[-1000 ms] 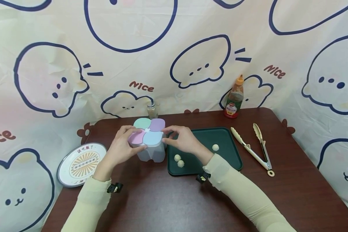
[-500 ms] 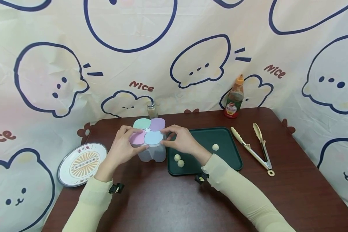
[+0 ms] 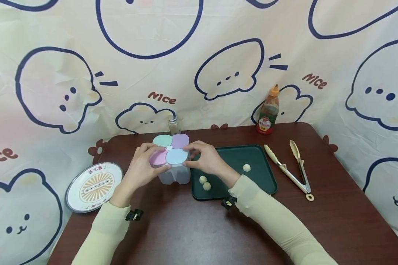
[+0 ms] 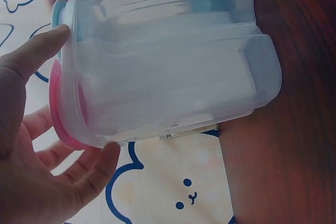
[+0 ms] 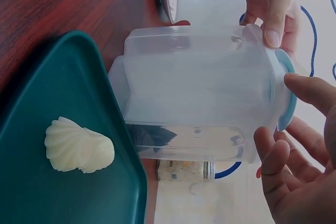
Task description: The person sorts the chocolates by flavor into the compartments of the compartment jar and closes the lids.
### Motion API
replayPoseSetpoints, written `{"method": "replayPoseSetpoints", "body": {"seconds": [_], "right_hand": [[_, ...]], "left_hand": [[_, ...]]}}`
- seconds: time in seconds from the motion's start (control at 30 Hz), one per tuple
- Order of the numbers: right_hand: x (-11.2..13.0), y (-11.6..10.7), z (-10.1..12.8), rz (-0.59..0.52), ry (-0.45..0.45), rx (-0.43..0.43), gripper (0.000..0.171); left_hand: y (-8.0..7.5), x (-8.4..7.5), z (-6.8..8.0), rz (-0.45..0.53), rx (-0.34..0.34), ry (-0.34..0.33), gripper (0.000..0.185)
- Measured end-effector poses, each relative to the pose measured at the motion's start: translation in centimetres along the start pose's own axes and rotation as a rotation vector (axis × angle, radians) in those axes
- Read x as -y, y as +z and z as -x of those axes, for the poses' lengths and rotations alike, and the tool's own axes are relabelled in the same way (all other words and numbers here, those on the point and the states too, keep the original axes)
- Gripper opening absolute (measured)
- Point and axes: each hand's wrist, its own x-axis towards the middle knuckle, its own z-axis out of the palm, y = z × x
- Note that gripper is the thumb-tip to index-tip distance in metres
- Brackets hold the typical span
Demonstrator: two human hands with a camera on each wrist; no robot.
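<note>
A translucent four-lobed storage container stands upright on the table, its petal lids coloured green, purple, pink and blue. My left hand grips its rim from the left, thumb at the front and fingers by the pink lid. From the right, my right hand holds the rim beside the blue lid, with the thumb against that lid's edge in the right wrist view. All four lids lie down over the compartments. Through the clear walls no contents show.
Right of the container lies a dark green tray with three small pale buns. Tongs lie spread beyond it. A plate leans at the left edge; a shaker jar and a sauce bottle stand at the back.
The container has shifted slightly to the right, the left hand moving along with it. My right hand has edged a little left and away at its rim.
</note>
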Motion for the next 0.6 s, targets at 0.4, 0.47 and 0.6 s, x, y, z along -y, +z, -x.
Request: {"method": "replayPoseSetpoints", "body": {"seconds": [0.4, 0.47, 0.6], "right_hand": [[-0.19, 0.11, 0.03, 0.015, -0.017, -0.018, 0.051], [-0.15, 0.08, 0.03, 0.018, -0.018, -0.017, 0.051], [0.06, 0.01, 0.03, 0.019, -0.003, -0.008, 0.051]], "left_hand": [[0.24, -0.33, -0.01, 0.014, 0.003, -0.019, 0.062], [0.19, -0.35, -0.01, 0.011, 0.003, -0.017, 0.062], [0.13, -0.38, 0.04, 0.010, 0.009, -0.017, 0.062]]}}
